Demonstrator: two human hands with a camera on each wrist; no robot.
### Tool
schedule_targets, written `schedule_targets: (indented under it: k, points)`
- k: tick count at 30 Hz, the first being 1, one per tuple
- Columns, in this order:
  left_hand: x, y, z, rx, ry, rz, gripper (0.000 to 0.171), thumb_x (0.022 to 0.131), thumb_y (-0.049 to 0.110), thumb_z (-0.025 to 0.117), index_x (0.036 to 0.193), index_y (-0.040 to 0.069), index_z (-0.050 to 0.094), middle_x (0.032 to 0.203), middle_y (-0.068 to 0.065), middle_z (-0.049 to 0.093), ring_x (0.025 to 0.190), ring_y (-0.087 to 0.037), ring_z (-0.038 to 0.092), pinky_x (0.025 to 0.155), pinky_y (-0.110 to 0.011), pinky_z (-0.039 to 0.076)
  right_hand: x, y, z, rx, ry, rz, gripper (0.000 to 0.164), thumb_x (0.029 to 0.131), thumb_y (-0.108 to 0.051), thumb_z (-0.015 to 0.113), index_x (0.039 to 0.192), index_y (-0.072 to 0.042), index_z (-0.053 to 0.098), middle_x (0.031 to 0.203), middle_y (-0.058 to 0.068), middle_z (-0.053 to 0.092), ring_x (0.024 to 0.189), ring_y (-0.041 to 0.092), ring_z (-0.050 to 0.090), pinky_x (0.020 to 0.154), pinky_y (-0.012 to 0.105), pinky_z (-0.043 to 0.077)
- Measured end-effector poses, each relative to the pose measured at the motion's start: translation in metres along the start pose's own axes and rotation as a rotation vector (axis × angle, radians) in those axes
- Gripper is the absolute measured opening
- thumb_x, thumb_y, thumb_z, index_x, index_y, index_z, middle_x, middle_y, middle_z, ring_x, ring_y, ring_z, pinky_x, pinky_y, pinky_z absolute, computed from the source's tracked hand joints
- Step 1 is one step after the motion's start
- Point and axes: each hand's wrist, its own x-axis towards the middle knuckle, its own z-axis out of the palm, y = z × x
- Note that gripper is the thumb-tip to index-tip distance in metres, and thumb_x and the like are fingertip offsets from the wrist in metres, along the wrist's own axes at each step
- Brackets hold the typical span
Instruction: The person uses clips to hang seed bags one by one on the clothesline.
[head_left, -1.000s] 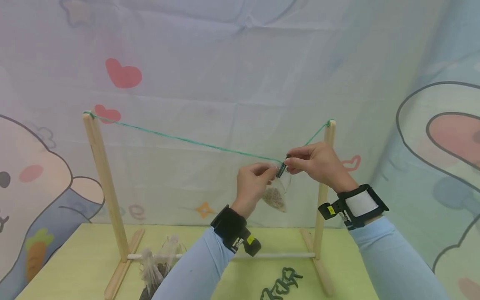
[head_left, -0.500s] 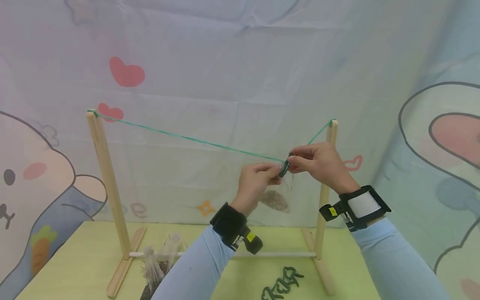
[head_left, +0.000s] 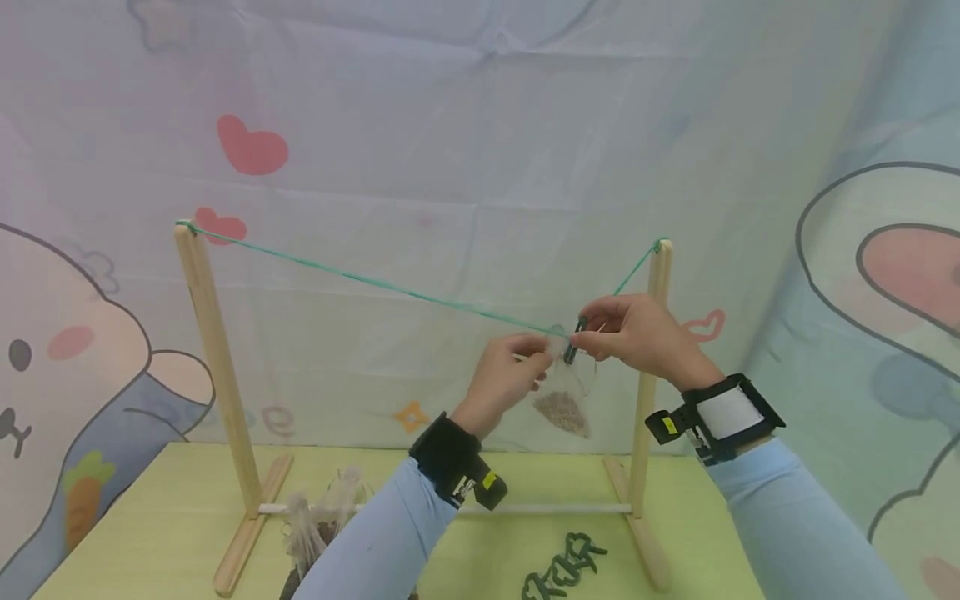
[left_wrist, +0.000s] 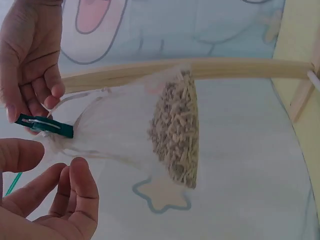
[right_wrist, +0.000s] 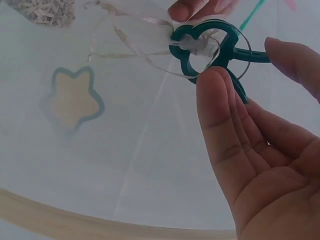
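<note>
A small sheer drawstring bag, partly filled with pale short pieces, hangs from the green string. A dark green plant clip with flower-shaped jaws closes round the bag's gathered neck. My right hand pinches this clip; in the right wrist view the thumb meets one handle and the fingers lie at the other. Just left of the bag's neck is my left hand, thumb and fingers loosely bent and apart. In the left wrist view nothing sits between them.
Wooden posts at left and right carry the string, joined low by a white rod. Several green clips lie on the yellow-green table. More sheer bags stand at left, partly behind the left sleeve. A printed cloth hangs behind.
My left hand has let go at the bag's neck and drawn slightly left and down. The bag and clip have dropped a little on the string; the right hand has stayed with the clip.
</note>
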Motion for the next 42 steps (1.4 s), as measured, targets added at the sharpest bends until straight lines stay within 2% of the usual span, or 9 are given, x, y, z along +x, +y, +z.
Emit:
schedule_targets:
  k: [7,15,20,23,27,30,35,38,42]
  points:
    - [-0.024,-0.01,-0.029,0.315,0.002,0.078,0.037,0.1,0.016,0.061,0.135,0.006,0.066,0.12,-0.012,0.068,0.099,-0.026,0.066,0.082,-0.037,0.056,-0.002,0.001,0.006,-0.041,-0.056,-0.057,0.038,0.094,-0.018,0.077,0.125,0.004,0.068,0.099,0.01,0.072,0.069,0.015,0.068,0.066,0.033,0.058]
    - [-0.064,-0.013,-0.068,0.46,0.006,0.135,0.039,0.103,0.018,0.06,0.141,0.007,0.061,0.123,-0.012,0.066,0.099,-0.024,0.065,0.084,-0.039,0.054,-0.015,0.0,0.007,-0.071,-0.044,-0.094,0.044,0.098,-0.02,0.073,0.135,0.001,0.063,0.109,0.012,0.072,0.071,0.013,0.067,0.066,0.033,0.057]
    - [-0.085,-0.018,-0.084,0.529,-0.007,0.187,0.039,0.106,0.015,0.059,0.144,0.007,0.058,0.129,-0.012,0.063,0.103,-0.024,0.064,0.088,-0.038,0.053,-0.035,0.003,0.011,-0.1,0.095,-0.184,0.037,0.099,-0.017,0.072,0.132,-0.001,0.067,0.112,0.011,0.071,0.08,0.014,0.07,0.07,0.031,0.058]
    - [-0.096,-0.022,-0.091,0.587,0.009,0.231,0.038,0.105,0.013,0.061,0.142,0.006,0.059,0.129,-0.012,0.062,0.103,-0.023,0.064,0.086,-0.036,0.053,-0.049,0.01,0.024,-0.118,0.254,-0.286,0.033,0.094,-0.007,0.075,0.126,-0.001,0.07,0.112,0.011,0.071,0.083,0.018,0.071,0.071,0.028,0.06]
    - [-0.11,-0.029,-0.096,0.66,0.044,0.266,0.04,0.104,0.015,0.063,0.143,0.005,0.058,0.131,-0.011,0.06,0.104,-0.02,0.062,0.085,-0.034,0.052,-0.066,0.023,0.049,-0.141,0.479,-0.402,0.037,0.084,0.004,0.079,0.121,0.0,0.071,0.11,0.01,0.071,0.085,0.021,0.071,0.075,0.019,0.057]
    - [-0.121,-0.036,-0.099,0.721,0.094,0.318,0.042,0.104,0.015,0.065,0.144,0.005,0.058,0.133,-0.01,0.059,0.106,-0.02,0.061,0.088,-0.034,0.052,-0.078,0.032,0.069,-0.119,0.586,-0.443,0.039,0.08,0.005,0.078,0.119,0.001,0.072,0.112,0.012,0.07,0.088,0.022,0.069,0.083,0.012,0.052]
    - [-0.138,-0.05,-0.103,0.828,0.216,0.433,0.046,0.103,0.016,0.067,0.146,0.004,0.056,0.137,-0.014,0.058,0.12,-0.026,0.059,0.094,-0.035,0.053,-0.093,0.047,0.101,-0.092,0.66,-0.452,0.042,0.077,0.005,0.078,0.119,0.003,0.072,0.117,0.016,0.069,0.091,0.022,0.067,0.087,0.011,0.049]
    - [-0.146,-0.059,-0.103,0.867,0.263,0.44,0.048,0.102,0.016,0.068,0.146,0.003,0.056,0.14,-0.016,0.057,0.126,-0.029,0.057,0.097,-0.036,0.052,-0.101,0.057,0.119,-0.108,0.669,-0.436,0.046,0.077,0.005,0.079,0.122,0.002,0.071,0.12,0.015,0.068,0.092,0.022,0.066,0.086,0.012,0.049]
    - [-0.155,-0.073,-0.1,0.897,0.297,0.413,0.049,0.099,0.015,0.072,0.143,0.0,0.058,0.138,-0.017,0.058,0.12,-0.03,0.059,0.09,-0.037,0.054,-0.11,0.067,0.141,-0.111,0.672,-0.406,0.052,0.073,0.009,0.08,0.124,0.001,0.071,0.122,0.013,0.068,0.094,0.024,0.067,0.087,0.01,0.049]
